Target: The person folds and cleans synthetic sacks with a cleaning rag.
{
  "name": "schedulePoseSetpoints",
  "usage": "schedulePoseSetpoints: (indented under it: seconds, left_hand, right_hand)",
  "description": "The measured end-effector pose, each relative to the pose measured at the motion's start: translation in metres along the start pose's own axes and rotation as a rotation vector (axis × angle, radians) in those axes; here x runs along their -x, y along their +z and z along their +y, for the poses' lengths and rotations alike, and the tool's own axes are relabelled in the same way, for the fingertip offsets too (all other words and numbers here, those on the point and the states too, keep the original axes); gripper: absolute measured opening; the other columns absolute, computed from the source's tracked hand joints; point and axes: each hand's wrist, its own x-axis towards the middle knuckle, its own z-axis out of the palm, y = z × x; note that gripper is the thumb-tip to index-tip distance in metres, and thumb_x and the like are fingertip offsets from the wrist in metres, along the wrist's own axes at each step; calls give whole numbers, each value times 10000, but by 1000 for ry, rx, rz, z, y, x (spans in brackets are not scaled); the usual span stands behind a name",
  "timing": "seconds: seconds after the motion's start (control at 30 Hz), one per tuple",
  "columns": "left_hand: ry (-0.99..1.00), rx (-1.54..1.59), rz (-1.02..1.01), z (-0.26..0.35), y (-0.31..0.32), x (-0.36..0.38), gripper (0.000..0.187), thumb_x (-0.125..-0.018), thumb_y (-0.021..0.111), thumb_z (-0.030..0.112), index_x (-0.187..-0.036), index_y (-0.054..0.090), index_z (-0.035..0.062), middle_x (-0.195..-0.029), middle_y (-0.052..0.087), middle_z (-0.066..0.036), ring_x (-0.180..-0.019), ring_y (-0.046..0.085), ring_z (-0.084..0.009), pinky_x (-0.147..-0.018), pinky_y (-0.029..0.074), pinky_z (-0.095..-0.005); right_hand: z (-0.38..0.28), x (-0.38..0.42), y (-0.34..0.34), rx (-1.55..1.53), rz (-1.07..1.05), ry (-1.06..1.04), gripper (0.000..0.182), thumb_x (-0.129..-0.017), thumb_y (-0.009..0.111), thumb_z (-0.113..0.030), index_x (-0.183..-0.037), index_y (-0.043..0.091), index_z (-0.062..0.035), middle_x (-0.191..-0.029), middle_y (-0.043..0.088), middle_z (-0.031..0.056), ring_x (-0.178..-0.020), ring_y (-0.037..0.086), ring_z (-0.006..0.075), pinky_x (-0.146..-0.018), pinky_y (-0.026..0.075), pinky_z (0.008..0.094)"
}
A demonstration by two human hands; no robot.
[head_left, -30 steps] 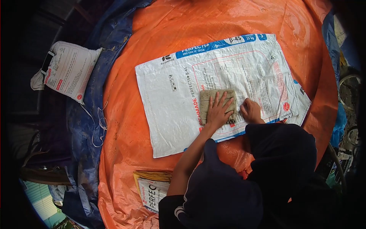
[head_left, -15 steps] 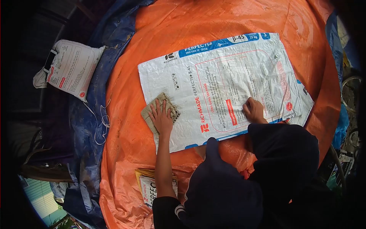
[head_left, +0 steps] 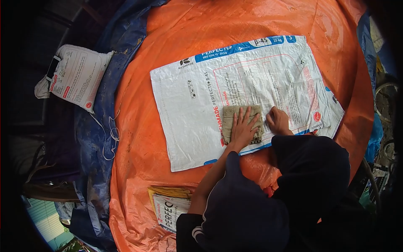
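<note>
Left hand (head_left: 243,128) back from sack's left edge to middle, flat, fingers spread on rag (head_left: 228,115); right hand (head_left: 278,121) curled, pressing sack (head_left: 189,126).

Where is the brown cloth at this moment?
In the head view the brown cloth lies flat on the white feed sack, near its lower edge, pressed under the left hand with the right hand just beside it.

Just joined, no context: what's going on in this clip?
A person leans over a white printed feed sack spread flat on an orange tarp. The left hand presses a tan cloth flat on the sack near its lower edge. The right hand rests closed on the sack beside it.
</note>
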Motion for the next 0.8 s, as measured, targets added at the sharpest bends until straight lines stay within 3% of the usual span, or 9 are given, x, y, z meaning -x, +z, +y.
schedulePoseSetpoints:
  seconds: [0.17, 0.27, 0.47, 0.57, 0.67, 0.8]
  left_hand:
    - [-73, -103, 4, -33, -13, 10, 596, -961, 552, 432, -1508, 404, 249, -1637, 181, -90, -1506, 107, -374, -1184, 91, -592]
    - [-225, -215, 69, -68, -33, 25, 587, -953, 576, 397, -1497, 426, 234, -1638, 185, -82, -1503, 128, -375, -1176, 117, -604]
    - [-519, -416, 148, -148, -95, 108, 547, -1011, 485, 362, -1521, 382, 192, -1639, 175, -104, -1506, 108, -382, -1176, 66, -607]
    - [-582, -488, 209, -162, -102, 130, 499, -1027, 456, 362, -1496, 432, 194, -1642, 179, -81, -1504, 119, -383, -1178, 86, -599]
    - [-605, -478, 244, -162, -94, 127, 478, -1032, 445, 343, -1483, 452, 185, -1635, 210, -74, -1502, 130, -383, -1187, 91, -578]
    - [-527, -213, 252, -147, -81, 110, 470, -1031, 448, 328, -1477, 459, 181, -1615, 268, -71, -1498, 153, -380, -1201, 101, -541]
  right_hand:
    - [0, 1, -1, 15, 2, -3, 215, -849, 617, -230, -822, 534, -34, -720, 606, 196, -712, 605, 418, -661, 460, 488]
    - [1, 0, 1, -6, 15, -22, 214, -847, 618, -226, -825, 534, -30, -719, 606, 197, -710, 606, 419, -659, 462, 487]
    - [2, -1, -1, -12, 16, -24, 211, -842, 617, -221, -817, 535, -29, -713, 602, 200, -702, 605, 418, -660, 461, 491]
    - [0, 0, 0, -10, 27, -23, 211, -846, 616, -221, -819, 530, -30, -716, 601, 201, -702, 602, 420, -657, 458, 491]
    - [3, 0, 1, 4, 17, -28, 210, -852, 615, -221, -827, 526, -33, -723, 601, 201, -709, 599, 420, -658, 455, 491]
    - [3, 0, 2, -3, 32, -51, 202, -846, 615, -212, -815, 523, -35, -709, 597, 196, -693, 599, 419, -641, 453, 493]
